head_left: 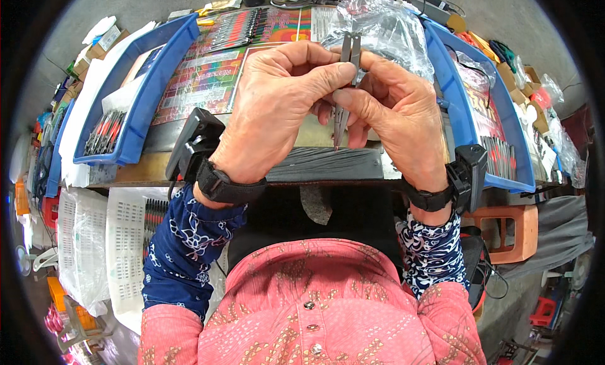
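Above the near edge of the table, my left hand [271, 103] and my right hand [406, 107] meet, both closed in a pinch on one slim dark metal two-legged tool [346, 49]. It stands upright between my thumbs. Two blunt, separate ends stick up over my fingers, and the other end narrows to a point below them. My fingers cover its middle, so I cannot make out its exact kind. Beyond my hands, a row of similar slim black-and-red pieces [242, 28] lies on a colourful printed sheet [201, 81].
Blue trays with slim black-and-red pieces flank me, a left tray [129, 152] and a right tray [463, 107]. Crumpled clear plastic [384, 25] lies at the back. An orange plastic stool [523, 236] stands at lower right, a white printed container [126, 258] at lower left.
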Action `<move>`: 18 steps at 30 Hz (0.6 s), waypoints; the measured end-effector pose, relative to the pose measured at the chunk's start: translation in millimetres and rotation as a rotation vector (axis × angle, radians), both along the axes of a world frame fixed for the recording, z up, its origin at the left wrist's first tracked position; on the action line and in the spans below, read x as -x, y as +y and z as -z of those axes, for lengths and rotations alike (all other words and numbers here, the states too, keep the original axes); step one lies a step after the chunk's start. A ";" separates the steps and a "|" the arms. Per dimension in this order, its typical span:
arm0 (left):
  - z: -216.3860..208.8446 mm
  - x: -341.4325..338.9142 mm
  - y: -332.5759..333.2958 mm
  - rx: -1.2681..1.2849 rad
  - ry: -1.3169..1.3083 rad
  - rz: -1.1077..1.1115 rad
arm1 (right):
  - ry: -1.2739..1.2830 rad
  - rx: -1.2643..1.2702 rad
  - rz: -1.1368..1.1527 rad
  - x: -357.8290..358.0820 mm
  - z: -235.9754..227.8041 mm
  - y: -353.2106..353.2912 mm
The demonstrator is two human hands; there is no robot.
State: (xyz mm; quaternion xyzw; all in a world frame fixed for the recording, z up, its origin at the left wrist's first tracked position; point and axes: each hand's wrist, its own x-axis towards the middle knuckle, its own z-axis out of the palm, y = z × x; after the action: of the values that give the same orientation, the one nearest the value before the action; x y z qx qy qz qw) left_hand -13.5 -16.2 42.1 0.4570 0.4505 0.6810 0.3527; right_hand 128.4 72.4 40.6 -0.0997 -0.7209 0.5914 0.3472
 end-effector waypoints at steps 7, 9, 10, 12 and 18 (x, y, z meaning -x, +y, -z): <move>8.7 -3.2 -6.9 0.036 0.032 -0.026 | -0.041 0.032 -0.008 -4.1 9.4 -5.4; 13.7 -5.6 -14.9 0.128 0.013 -0.022 | -0.112 0.056 -0.048 -10.1 12.0 -6.0; 16.8 -5.8 -19.2 0.151 -0.011 0.014 | -0.094 0.080 -0.071 -15.0 13.1 -6.5; 22.5 -5.1 -28.9 0.245 -0.124 0.149 | -0.111 0.117 -0.084 -24.6 12.7 -2.1; 30.4 -4.7 -52.1 0.384 -0.195 0.447 | -0.147 0.269 -0.326 -36.1 18.0 -4.7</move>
State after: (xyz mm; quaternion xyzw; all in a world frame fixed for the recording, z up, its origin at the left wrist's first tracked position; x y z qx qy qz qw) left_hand -8.8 -68.3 11.7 0.4023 0.4233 0.5296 0.6153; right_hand 164.5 67.7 22.6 -0.0700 -0.6653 0.7219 0.1771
